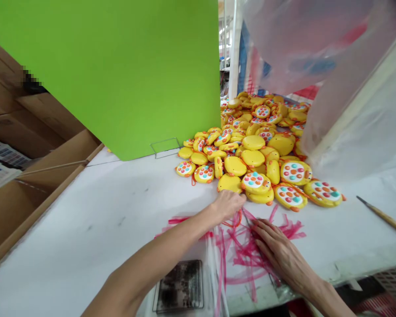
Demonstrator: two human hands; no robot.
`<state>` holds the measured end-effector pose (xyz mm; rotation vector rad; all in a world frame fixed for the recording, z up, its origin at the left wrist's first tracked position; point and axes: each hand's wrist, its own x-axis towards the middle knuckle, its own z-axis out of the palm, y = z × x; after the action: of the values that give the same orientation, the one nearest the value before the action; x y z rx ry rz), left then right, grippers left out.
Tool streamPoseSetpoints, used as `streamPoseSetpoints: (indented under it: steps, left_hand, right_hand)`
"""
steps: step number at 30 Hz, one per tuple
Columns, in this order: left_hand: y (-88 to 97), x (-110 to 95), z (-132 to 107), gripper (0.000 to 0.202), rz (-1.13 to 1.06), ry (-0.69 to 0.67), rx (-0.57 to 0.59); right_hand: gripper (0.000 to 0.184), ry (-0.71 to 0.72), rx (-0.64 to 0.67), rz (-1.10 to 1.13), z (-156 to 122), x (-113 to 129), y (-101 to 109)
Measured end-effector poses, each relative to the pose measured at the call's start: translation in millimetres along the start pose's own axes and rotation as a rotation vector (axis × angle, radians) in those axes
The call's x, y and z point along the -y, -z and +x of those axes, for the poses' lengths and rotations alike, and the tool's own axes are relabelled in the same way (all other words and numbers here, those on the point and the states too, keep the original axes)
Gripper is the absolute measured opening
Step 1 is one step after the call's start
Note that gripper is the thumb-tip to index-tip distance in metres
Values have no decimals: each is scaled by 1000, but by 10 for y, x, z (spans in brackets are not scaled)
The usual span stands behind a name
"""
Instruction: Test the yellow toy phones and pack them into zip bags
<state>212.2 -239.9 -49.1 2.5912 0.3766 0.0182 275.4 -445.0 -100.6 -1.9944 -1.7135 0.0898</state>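
My left hand (229, 206) is closed at the front edge of a heap of yellow animal-shaped toys (236, 166) with coloured dots on white faces. Its fingertips are tucked out of sight, so I cannot make out what they pinch. A loop of orange cord (238, 219) lies just below it. Lower right, my right hand (277, 248) rests over tangled pink strips (240, 253), its fingers against a thin dark tool (246, 216) whose tip points at my left hand. The hand partly hides this tool.
A large green panel (119, 75) stands at the back left, beside cardboard boxes (23, 132). Clear plastic sheeting (359, 110) hangs at right. A wooden-handled tool (384, 216) lies on the white table (69, 229). A clear bag with a dark printed rectangle (180, 286) lies in front.
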Motion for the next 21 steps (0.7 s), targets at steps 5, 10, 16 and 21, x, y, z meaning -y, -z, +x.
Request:
streamPoseSetpoints:
  steps: [5, 10, 16, 21]
  left_hand:
    - [94, 39, 75, 10, -278, 83, -154]
    - [157, 109, 117, 27, -611, 269, -277]
    - [342, 271, 193, 20, -835, 428, -351]
    - [469, 304, -134, 17, -815, 423, -398]
  right_hand:
    - [35, -9, 41, 22, -2, 11, 40]
    - [32, -8, 60, -1, 22, 19, 34]
    - [40, 68, 39, -77, 194, 117, 78]
    - [27, 230, 138, -108, 546, 348, 135]
